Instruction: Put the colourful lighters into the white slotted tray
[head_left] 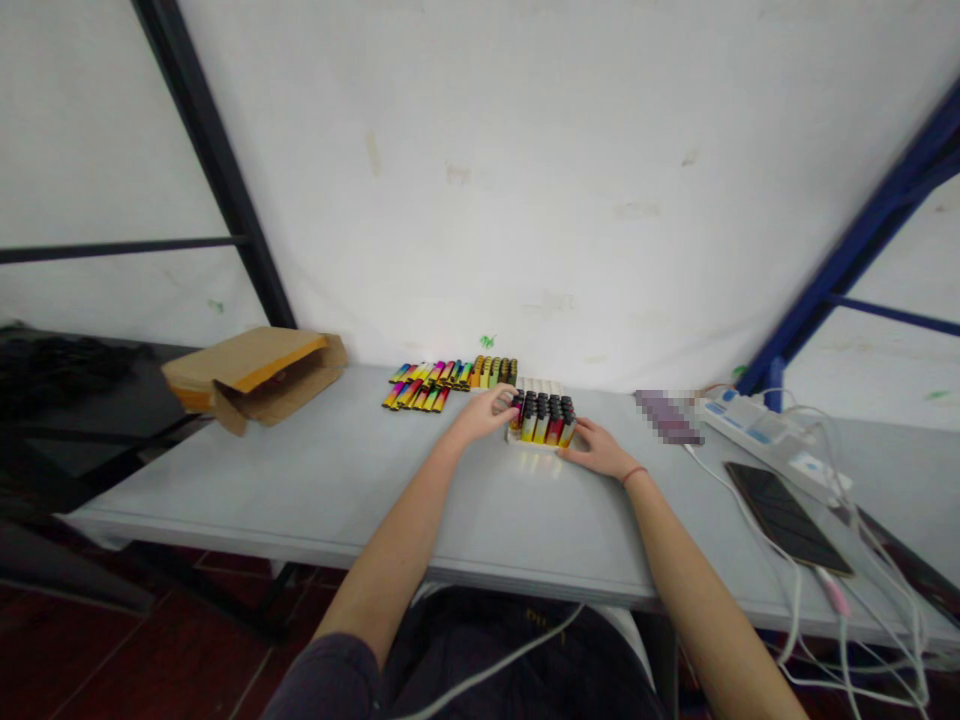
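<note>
A white tray [538, 387] stands on the table, with several rows of upright disposable lighters [543, 420] in its front part; they have black tops and yellow, red and white bodies. My left hand [484, 413] rests against the tray's left side, fingers reaching the end lighters. My right hand [595, 450] cups the tray's front right corner, so the tray sits between both hands. Behind and to the left, several loose multicoloured lighters [427, 385] lie side by side in two groups, out of reach of my fingers.
The grey folding table [337, 480] stands against a white wall. A torn cardboard box [255, 375] lies at its left end. To the right are a pixelated purple object [667, 417], a power strip [750, 425], a dark phone [787, 518] and white cables.
</note>
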